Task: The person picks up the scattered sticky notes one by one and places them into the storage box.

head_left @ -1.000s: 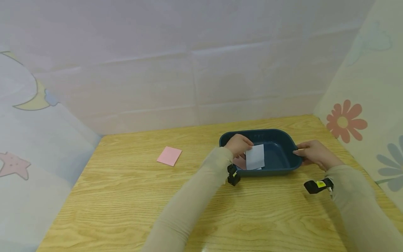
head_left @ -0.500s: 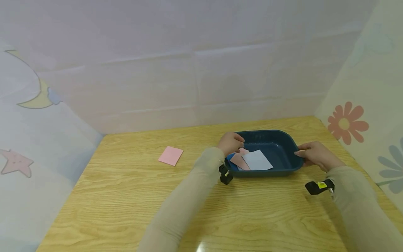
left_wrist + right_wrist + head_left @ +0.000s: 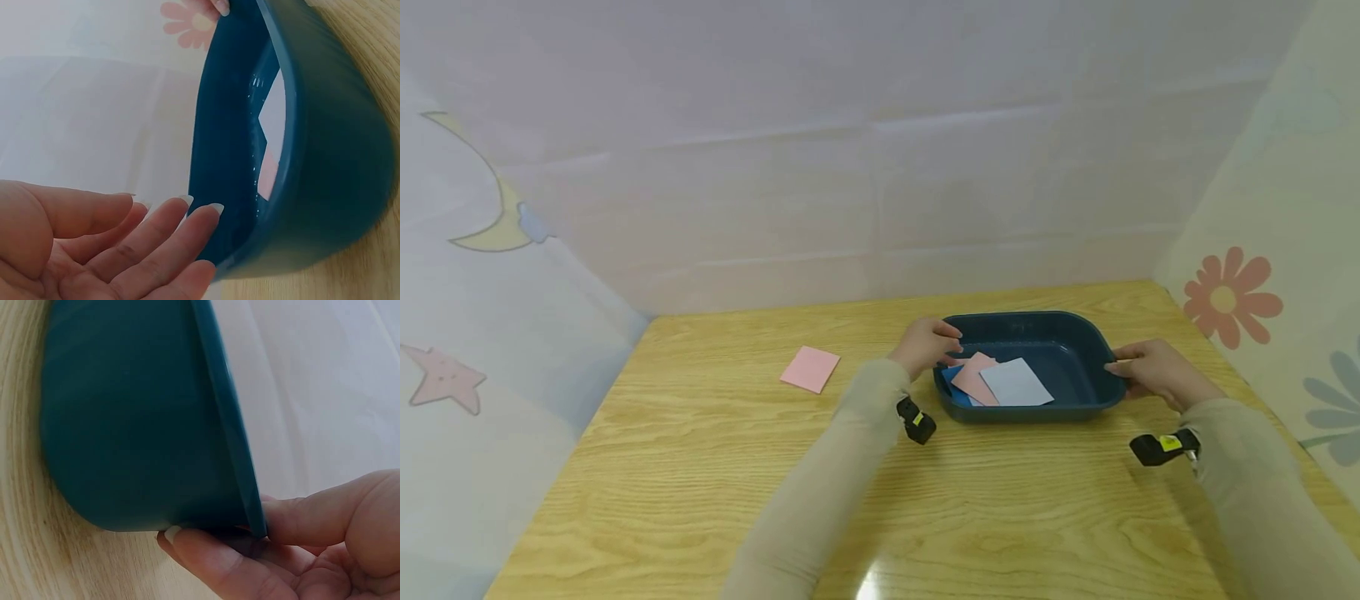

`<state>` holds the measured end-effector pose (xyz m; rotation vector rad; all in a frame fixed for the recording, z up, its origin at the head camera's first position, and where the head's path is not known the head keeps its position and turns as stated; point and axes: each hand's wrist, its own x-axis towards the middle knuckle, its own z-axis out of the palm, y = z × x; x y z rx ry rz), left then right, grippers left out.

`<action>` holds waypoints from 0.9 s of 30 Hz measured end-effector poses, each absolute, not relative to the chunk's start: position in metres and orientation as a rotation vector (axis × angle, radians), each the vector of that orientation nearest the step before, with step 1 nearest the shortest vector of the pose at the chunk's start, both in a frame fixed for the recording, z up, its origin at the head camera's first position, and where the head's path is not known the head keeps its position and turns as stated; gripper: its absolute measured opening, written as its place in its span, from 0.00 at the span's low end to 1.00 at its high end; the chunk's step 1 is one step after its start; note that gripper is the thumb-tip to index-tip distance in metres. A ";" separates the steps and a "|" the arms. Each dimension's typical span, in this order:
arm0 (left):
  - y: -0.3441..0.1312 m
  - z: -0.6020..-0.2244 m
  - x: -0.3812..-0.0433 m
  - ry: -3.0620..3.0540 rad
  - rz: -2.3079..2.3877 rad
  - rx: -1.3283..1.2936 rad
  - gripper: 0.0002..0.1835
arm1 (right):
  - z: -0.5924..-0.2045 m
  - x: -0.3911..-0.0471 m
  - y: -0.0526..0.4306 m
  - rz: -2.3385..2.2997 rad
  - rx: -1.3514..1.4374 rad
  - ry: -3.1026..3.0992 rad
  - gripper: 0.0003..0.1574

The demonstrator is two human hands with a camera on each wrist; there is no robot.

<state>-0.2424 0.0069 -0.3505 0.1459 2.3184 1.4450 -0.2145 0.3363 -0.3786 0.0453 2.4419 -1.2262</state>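
Observation:
A dark blue plastic basin [image 3: 1037,414] stands on the table, with a white square of paper [image 3: 1017,383], a pink square [image 3: 973,380] and a blue piece [image 3: 956,390] overlapping inside its left part. At the basin's left end is my left hand [image 3: 927,345], holding nothing. In the left wrist view its loosely extended fingers [image 3: 159,250] lie beside the rim; whether they touch it I cannot tell. My right hand [image 3: 1161,372] pinches the rim at the right end, thumb on top and fingers [image 3: 215,559] underneath, as the right wrist view shows.
A pink square paper pad [image 3: 810,369] lies on the wooden table [image 3: 700,467], left of the basin. Behind the table hangs a pale cloth [image 3: 775,208]. A wall with a flower print [image 3: 1223,298] borders the right side.
My left hand has let go of the white paper, which now lies tilted over the pink one in the basin. That hand has moved left to the basin's end; the right hand keeps its grip.

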 end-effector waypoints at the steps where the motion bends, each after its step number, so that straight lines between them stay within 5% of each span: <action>1: 0.005 -0.351 -0.242 2.308 1.465 0.138 0.17 | -0.378 -0.215 0.336 -1.229 0.047 2.439 0.35; 27: -0.036 -0.352 -0.229 2.224 1.617 0.117 0.18 | -0.379 -0.216 0.341 -1.241 0.042 2.434 0.35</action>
